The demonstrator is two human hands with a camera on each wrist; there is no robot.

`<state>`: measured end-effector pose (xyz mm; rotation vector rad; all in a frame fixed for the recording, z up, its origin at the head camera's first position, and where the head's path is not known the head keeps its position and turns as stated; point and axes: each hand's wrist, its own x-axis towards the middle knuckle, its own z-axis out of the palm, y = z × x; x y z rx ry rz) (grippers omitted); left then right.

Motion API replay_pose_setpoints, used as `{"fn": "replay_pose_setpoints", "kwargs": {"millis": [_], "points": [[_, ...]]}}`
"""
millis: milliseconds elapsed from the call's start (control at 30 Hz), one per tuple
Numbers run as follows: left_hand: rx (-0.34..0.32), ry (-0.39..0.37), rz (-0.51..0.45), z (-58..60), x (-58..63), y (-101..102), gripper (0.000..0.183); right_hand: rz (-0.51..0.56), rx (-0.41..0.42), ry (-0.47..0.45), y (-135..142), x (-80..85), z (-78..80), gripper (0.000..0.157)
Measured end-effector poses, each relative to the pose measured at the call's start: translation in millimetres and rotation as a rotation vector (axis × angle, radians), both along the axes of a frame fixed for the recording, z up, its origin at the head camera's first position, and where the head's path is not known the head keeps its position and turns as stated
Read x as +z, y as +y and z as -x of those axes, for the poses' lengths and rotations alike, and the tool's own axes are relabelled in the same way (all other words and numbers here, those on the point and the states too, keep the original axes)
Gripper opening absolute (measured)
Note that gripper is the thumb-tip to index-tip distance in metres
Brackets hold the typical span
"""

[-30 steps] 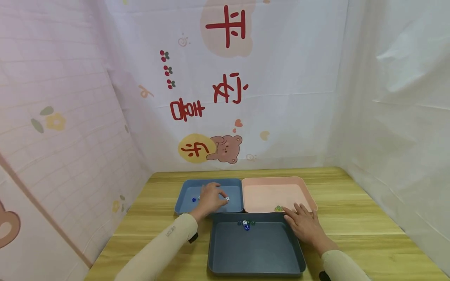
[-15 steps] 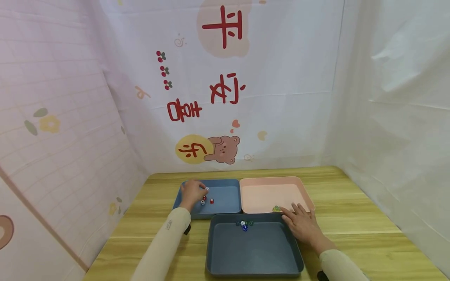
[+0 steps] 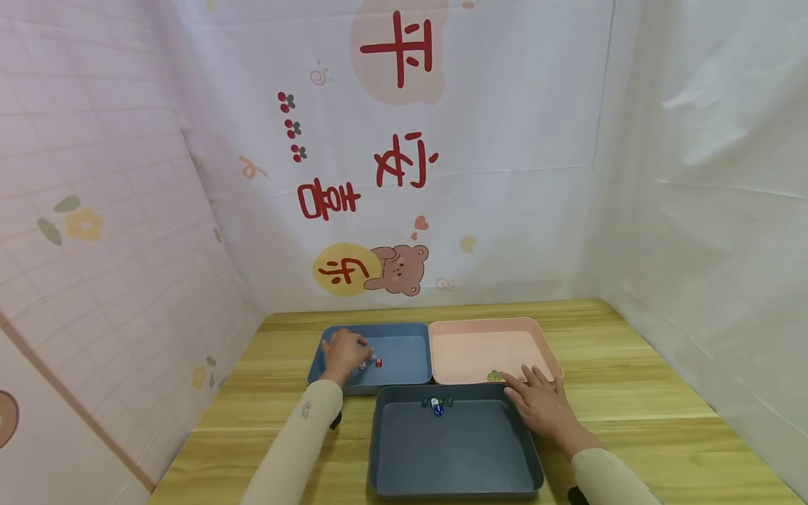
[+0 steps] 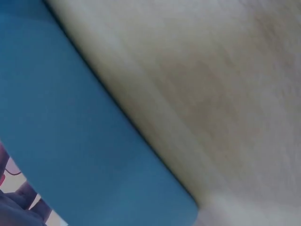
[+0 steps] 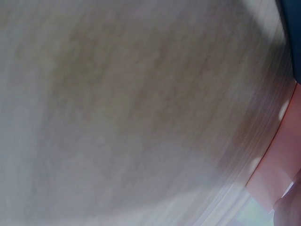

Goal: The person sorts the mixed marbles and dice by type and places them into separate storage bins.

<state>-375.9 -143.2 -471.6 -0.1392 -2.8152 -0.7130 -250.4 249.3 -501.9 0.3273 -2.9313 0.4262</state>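
Observation:
My left hand (image 3: 343, 353) is over the blue tray (image 3: 413, 330), its fingers bent downward and apart. No pinched thing shows between them. Beside its thumb lie a red die (image 3: 379, 362) and a pale die (image 3: 362, 365), with another pale one half hidden near the fingertips. Whatever lies under the palm is hidden. My right hand (image 3: 544, 407) rests across the near right rim of the pink tray (image 3: 486, 337), fingers spread. Close to its thumb side sit several green dice (image 3: 495, 376) in that tray.
A dark grey tray (image 3: 456, 449) stands nearest, with a white die (image 3: 435, 402), a blue die (image 3: 438, 411) and several dark green dice by its far wall. The trays stand close together on a wood-grain table (image 3: 644, 393). Printed white cloth (image 3: 517, 175) hangs behind and on both sides.
My left hand has moved left across the blue tray, a white die shifting left with it, then slightly nearer. The right hand stays at the pink tray's rim.

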Motion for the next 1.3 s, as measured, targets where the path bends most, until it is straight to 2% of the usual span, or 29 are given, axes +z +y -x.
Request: {"fn": "replay_pose_setpoints", "kwargs": {"millis": [267, 567, 833, 967, 1133, 1300], "points": [[0.01, 0.024, -0.024, -0.1, 5.1, -1, 0.018, 0.014, -0.003, 0.002, 0, -1.7, 0.1, 0.045], [-0.022, 0.043, -0.038, 0.3, 9.7, -1, 0.021, 0.014, -0.003, 0.02, 0, -2.8, 0.6, 0.045], [-0.073, 0.039, -0.069, -0.9, 14.9, 7, 0.023, -0.001, -0.005, 0.022, 0, -4.1, 1.0, 0.045], [-0.112, 0.028, -0.076, -4.4, 17.3, 13, 0.024, 0.0, -0.005, 0.023, -1, -3.0, 0.1, 0.045], [-0.195, 0.022, -0.102, -10.9, 21.6, 24, 0.024, -0.002, -0.006, 0.019, -1, -3.5, 0.0, 0.045], [-0.281, -0.01, -0.135, -22.9, 27.2, 43, 0.023, -0.003, -0.009, 0.017, 1, -5.5, 1.5, 0.046]]}}
